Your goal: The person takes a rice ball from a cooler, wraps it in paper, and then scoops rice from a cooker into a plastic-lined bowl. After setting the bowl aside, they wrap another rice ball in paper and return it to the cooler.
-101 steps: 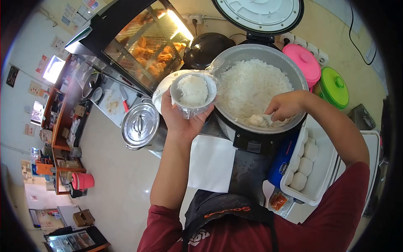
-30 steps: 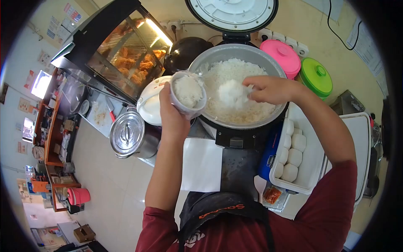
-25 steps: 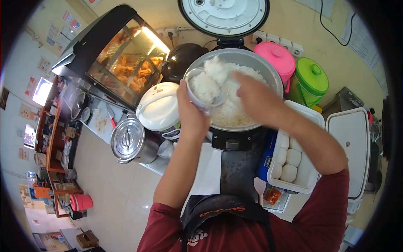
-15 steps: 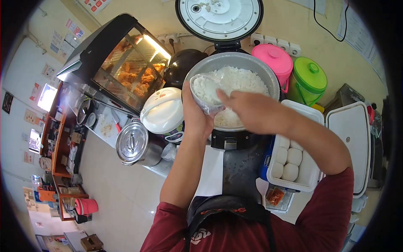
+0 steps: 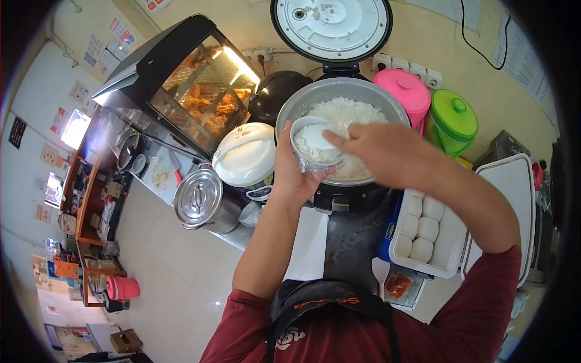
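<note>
Over the left part of a large open rice pot, my left hand is wrapped round a small bowl with rice in it and clear plastic at its underside. A white scoop lies against the rice in the bowl, its handle end in my right hand, whose fingers are closed and slightly blurred. White cooked rice fills the pot behind and below both hands.
The pot's lid stands raised behind. Left are a lit chicken cabinet, a white cooker and a steel pot. Right are pink and green containers and a cooler with wrapped packs.
The scoop has shifted and now lies flatter across the bowl's rice. Both hands stay above the pot. The whole view has shifted slightly, with objects appearing further right.
</note>
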`<state>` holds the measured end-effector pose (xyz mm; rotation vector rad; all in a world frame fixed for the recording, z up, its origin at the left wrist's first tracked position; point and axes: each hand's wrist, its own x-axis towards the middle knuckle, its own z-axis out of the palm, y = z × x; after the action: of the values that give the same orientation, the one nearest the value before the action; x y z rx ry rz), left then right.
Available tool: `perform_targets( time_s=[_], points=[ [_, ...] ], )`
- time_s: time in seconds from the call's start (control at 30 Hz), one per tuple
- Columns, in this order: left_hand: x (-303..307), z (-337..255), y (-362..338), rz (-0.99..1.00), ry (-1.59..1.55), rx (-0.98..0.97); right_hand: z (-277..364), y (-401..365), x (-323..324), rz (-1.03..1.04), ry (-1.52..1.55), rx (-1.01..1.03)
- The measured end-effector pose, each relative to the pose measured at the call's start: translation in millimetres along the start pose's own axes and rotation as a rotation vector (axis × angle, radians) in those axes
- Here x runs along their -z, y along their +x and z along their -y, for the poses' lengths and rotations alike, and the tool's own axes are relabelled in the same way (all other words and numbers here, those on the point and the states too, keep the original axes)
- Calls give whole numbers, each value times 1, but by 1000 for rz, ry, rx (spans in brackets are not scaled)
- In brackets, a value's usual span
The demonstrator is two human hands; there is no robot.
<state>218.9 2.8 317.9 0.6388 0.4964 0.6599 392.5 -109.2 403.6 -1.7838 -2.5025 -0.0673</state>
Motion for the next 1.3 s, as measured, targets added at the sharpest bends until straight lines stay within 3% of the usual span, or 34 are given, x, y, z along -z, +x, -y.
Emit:
perform_targets(
  time_s=[0.1, 0.2, 0.3, 0.4, 0.5, 0.6, 0.7, 0.8, 0.93, 1.07, 1.17, 1.2, 1.3],
  points=[
    [3, -5, 1, 73, -79, -15, -15, -8, 16, -213, 46, -28],
    [5, -6, -2, 111, -131, -38, -13, -22, 31, -298, 277, -326],
    [-6, -3, -6, 104, -128, -98, -32, -18, 3, -220, 960, -630],
    [-16, 3, -5, 66, -64, -139, -6, 3, -48, -352, 707, -445],
    [-13, 2, 0, 38, -7, -143, -20, 7, -26, -236, 527, -409],
    [-9, -1, -2, 54, -7, -110, -19, -4, 15, -263, 678, -473],
    [-17, 7, -2, -23, 6, -157, -3, -1, -28, -281, 531, -399],
    [-20, 13, 0, -37, 45, -218, 29, 3, -6, -80, 312, -537],
    [7, 11, -4, 43, -31, -238, 4, -8, 19, -427, 572, -424],
    [-2, 4, -16, 69, -110, -231, 9, 15, -56, -234, 699, -313],
    [20, 2, -20, 106, -128, -227, -27, 23, -45, -238, 432, 103],
    [30, 1, -23, 101, -133, -232, -22, 24, -11, -47, 803, -256],
    [53, -7, -35, 100, -199, -230, -39, 29, -6, -117, 741, -579]
  ],
)
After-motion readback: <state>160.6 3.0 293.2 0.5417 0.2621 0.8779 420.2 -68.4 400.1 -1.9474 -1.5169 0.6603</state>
